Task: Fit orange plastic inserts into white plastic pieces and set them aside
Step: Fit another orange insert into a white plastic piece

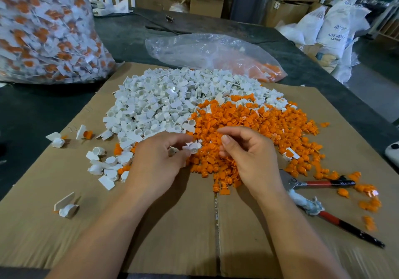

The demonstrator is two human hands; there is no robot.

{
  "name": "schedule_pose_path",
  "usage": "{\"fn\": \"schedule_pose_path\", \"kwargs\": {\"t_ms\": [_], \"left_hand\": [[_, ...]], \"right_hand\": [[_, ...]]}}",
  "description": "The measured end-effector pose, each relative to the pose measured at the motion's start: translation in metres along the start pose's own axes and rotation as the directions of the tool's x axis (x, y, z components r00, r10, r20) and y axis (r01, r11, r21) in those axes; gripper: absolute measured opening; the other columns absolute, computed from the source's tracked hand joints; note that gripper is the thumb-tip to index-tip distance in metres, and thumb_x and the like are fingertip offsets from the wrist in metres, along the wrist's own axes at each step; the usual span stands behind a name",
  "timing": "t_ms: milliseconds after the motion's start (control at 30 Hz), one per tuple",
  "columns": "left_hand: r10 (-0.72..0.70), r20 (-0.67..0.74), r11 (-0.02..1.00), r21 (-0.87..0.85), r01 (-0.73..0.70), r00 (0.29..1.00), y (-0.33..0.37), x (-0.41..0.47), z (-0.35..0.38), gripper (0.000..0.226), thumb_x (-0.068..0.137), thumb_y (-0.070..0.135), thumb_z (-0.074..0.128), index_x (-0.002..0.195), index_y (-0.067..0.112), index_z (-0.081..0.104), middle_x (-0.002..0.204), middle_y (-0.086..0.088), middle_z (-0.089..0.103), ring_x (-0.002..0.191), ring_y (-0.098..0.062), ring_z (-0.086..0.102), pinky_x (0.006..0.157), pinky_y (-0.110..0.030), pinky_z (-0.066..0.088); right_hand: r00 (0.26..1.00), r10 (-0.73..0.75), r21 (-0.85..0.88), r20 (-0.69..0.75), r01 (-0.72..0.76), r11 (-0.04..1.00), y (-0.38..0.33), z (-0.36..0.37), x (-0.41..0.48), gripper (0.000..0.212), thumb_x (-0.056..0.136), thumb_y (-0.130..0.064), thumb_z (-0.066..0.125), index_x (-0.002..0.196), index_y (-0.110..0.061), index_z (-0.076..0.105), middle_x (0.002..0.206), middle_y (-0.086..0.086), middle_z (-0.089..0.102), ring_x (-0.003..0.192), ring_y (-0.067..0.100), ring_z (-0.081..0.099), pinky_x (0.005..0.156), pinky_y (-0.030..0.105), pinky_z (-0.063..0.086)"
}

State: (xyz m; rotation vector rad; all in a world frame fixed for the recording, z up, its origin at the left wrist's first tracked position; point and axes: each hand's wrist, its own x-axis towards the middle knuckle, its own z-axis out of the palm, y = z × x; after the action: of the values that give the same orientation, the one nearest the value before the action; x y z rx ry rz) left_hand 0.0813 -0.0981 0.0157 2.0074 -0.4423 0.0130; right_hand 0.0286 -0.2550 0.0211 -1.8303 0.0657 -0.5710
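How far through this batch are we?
Done: the big bag looks full of white-and-orange parts; a few fitted pieces lie on the cardboard.
In hand: the left hand pinches a white piece; the right hand is over the orange inserts.
Left: the white pile and the inserts are both large heaps.

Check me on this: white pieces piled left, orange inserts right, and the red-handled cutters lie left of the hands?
Not quite: in the head view the red-handled cutters lie right of the right hand. The white pieces are piled left and the orange inserts right.
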Motion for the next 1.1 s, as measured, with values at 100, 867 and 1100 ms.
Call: {"fn": "schedule_pose_path", "kwargs": {"t_ms": [100, 867, 1100], "left_hand": [[-0.053, -0.069, 0.979, -0.198, 0.038, 0.996, 0.004, -0.001, -0.003, 0.028, 0.080, 0.011, 0.069, 0.081, 0.039, 0.066, 0.067, 0.022, 0.065, 0.050, -0.004, 0.056, 0.046, -0.024, 0.051], [-0.142, 0.044, 0.815, -0.562, 0.142, 0.989, 0.021, -0.001, -0.003, 0.027, 0.072, -0.015, 0.066, 0.078, 0.012, 0.069, 0.061, -0.010, 0.056, 0.049, -0.014, 0.062, 0.052, -0.016, 0.052], [-0.129, 0.093, 0.795, -0.586, 0.159, 0.987, 0.021, -0.003, -0.001, 0.028, 0.073, -0.014, 0.065, 0.080, 0.012, 0.070, 0.055, 0.000, 0.054, 0.052, -0.014, 0.065, 0.054, -0.016, 0.053]], "right_hand": [[0.999, 0.049, 0.098, 0.009, -0.050, 0.994, 0.000, 0.001, 0.000, 0.030, 0.087, 0.000, 0.056, 0.082, -0.029, 0.063, 0.073, -0.011, 0.067, 0.070, 0.007, 0.067, 0.061, 0.018, 0.053], [0.996, -0.075, 0.041, -0.047, 0.077, 0.996, -0.007, 0.018, -0.008, 0.020, 0.072, -0.013, 0.066, 0.071, -0.032, 0.063, 0.065, -0.015, 0.064, 0.058, 0.001, 0.058, 0.055, 0.013, 0.046], [0.977, -0.167, -0.033, -0.132, 0.164, 0.986, -0.008, 0.026, -0.010, 0.021, 0.072, -0.014, 0.064, 0.073, -0.034, 0.060, 0.063, -0.019, 0.063, 0.058, -0.005, 0.060, 0.055, 0.007, 0.043]]}}
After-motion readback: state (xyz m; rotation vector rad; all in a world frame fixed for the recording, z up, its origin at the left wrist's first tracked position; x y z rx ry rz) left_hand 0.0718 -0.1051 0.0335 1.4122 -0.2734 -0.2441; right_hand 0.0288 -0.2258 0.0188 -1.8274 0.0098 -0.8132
